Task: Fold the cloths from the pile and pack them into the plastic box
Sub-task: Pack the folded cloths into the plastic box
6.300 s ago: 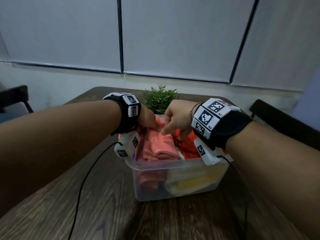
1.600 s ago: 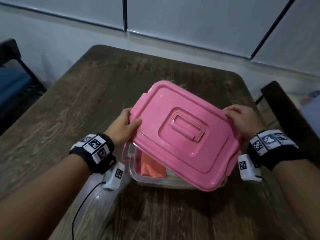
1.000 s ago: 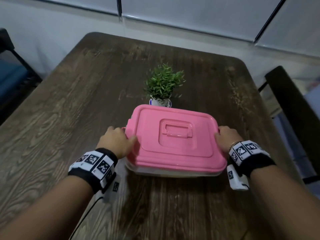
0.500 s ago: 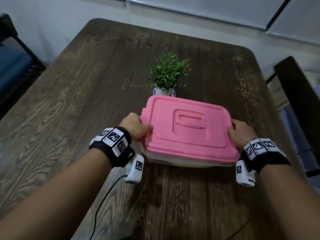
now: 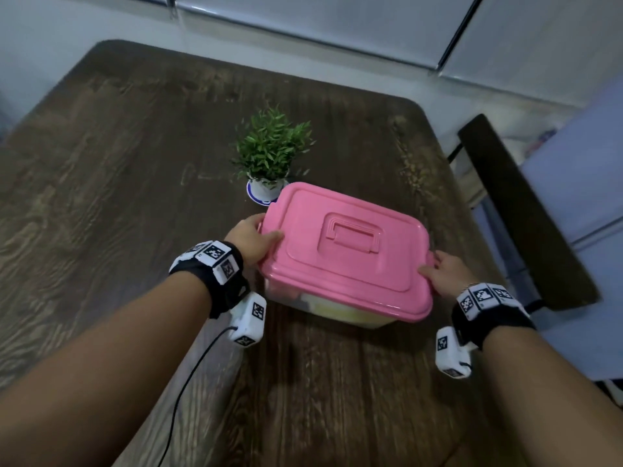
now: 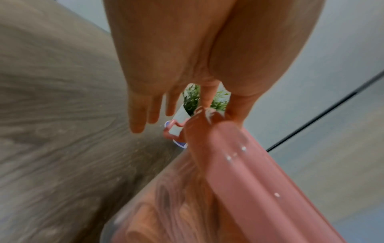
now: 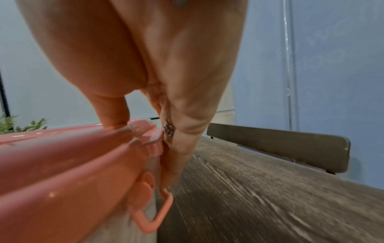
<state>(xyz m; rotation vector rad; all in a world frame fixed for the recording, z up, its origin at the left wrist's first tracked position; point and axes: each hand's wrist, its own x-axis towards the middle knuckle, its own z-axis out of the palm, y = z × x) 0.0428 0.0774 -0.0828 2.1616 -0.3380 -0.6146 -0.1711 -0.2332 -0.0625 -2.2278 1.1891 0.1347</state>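
Dark wooden table (image 5: 101, 197) is carrying the plastic box (image 5: 337, 306), at six o'clock from a potted plant (image 5: 269, 153). Left hand (image 5: 251, 239) and right hand (image 5: 446, 273) are pinching the pink lid (image 5: 344, 251) ends, thumbs on top, probably seating it over the cloths (image 6: 176, 213) packed inside.

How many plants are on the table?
1. The little green plant stands in a white pot on the wooden table, just behind the far left corner of the pink lid. No other plant shows in any view.

A plain office-like room: dark wooden table (image 5: 101, 197), potted plant (image 5: 269, 153), chair (image 5: 526, 224), drawn grey blinds (image 5: 320, 18).
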